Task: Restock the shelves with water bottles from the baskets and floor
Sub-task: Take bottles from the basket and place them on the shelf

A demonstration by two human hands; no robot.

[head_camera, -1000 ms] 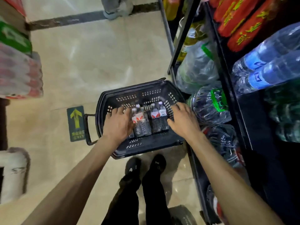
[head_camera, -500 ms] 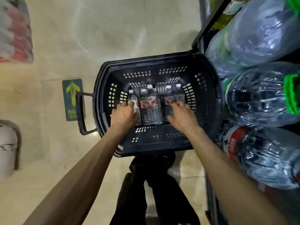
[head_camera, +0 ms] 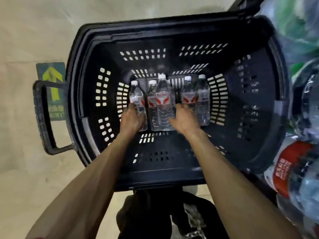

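Lying under left hand [head_camera: 132, 120], right hand [head_camera: 184, 119]: bottles [head_camera: 136, 95].

The basket [head_camera: 172, 171] is black moulded plastic, matt, its walls pierced with slots; its handle [head_camera: 41, 114] is ribbed plastic of the same dull black. The water bottles [head_camera: 163, 100] inside are clear, glossy, ridged plastic with smooth white caps [head_camera: 162, 76]. The floor [head_camera: 34, 31] is pale, smooth, faintly shiny. The sticker [head_camera: 51, 78] at left looks scuffed and matt. The large bottles [head_camera: 302, 178] at right are clear glossy plastic
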